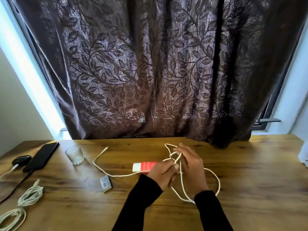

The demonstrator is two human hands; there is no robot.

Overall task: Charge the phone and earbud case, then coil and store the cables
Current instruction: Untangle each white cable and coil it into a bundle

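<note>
A long white cable (106, 173) lies across the middle of the wooden table (250, 180), its free plug end pointing toward the curtain. My right hand (191, 169) holds loops of this cable, which hang down and to the right. My left hand (164, 174) pinches the same cable just beside the right fingers. At the far left a black phone (41, 156) lies flat with a dark cable running from it. Beside it sits a black earbud case (21, 160) with a white cable plugged in. Two coiled white cables (30, 195) (11, 218) rest at the left front.
An empty glass (75, 155) stands near the phone. A red-and-white tube (144, 166) lies behind my left hand. A small clear plastic box (105, 183) sits in front of the glass. A dark leaf-patterned curtain (150, 72) hangs along the table's back edge.
</note>
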